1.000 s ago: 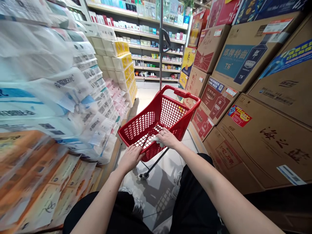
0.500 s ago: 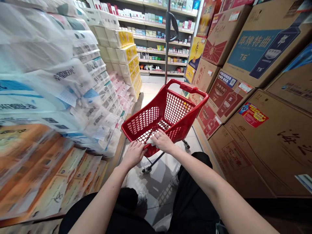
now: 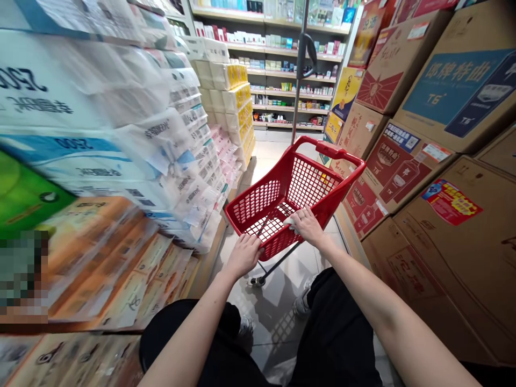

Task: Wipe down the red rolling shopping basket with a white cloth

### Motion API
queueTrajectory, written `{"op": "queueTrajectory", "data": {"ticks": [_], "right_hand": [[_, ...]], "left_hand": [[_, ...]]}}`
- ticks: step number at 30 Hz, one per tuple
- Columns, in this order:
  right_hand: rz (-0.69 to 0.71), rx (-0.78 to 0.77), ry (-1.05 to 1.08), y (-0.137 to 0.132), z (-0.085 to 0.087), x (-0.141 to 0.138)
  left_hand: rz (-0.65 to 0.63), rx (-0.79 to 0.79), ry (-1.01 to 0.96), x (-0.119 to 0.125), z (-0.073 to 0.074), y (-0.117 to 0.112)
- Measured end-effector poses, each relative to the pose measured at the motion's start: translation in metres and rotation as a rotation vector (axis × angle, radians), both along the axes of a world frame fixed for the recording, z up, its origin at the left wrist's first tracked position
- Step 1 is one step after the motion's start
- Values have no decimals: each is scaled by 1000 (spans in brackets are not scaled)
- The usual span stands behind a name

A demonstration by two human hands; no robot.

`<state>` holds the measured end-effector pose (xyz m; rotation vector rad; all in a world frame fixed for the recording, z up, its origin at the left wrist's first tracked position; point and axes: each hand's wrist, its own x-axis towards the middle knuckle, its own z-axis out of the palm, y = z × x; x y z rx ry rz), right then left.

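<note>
A red plastic shopping cart with a lattice basket stands on the floor before me, its handle at the far right end. My left hand is curled over the rim at the near left corner, its fingertips on the inner side. Further right along the near rim, my right hand is closed on a crumpled white cloth or tissue and rests against the edge. Most of the white piece is hidden under the fingers. A grey pole with a loop grip rises behind the cart.
Wrapped paper packs are piled high on the left, above orange and cream packages. Stacked cardboard cartons line the right side. Shelves of small goods close off the far end. My legs straddle the tiled floor.
My right hand with the white piece has slid rightward along the rim, away from my left hand. My left hand stays at the corner. The view has turned left, revealing a green package.
</note>
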<state>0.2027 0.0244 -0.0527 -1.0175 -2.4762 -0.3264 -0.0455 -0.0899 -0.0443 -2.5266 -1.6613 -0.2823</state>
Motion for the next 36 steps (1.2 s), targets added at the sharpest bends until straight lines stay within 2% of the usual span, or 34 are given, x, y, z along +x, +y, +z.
{"op": "queueTrajectory", "data": {"ticks": [4, 7, 10, 15, 19, 24, 27, 32, 36], "right_hand": [[25, -7, 13, -31, -10, -34], [80, 4, -24, -37, -7, -40], [151, 21, -125, -23, 5, -19], [24, 31, -205, 6, 23, 30], [-25, 18, -226, 16, 27, 42], [-57, -33, -157, 24, 24, 27], [47, -95, -127, 19, 18, 11], [206, -99, -64, -11, 6, -17], [305, -76, -96, -16, 6, -21]], "left_hand": [[17, 10, -23, 3, -1, -4], [11, 10, -21, 0, -3, -7], [-21, 1, -16, -3, -3, -14], [-84, 0, -34, -4, 0, -26], [-172, -46, -50, -3, 3, -20], [-138, -24, -45, 1, 0, 0], [-120, -6, -54, 4, -6, 8], [-97, -3, -83, 10, -15, 16], [-121, -26, -83, 10, -16, 19]]}}
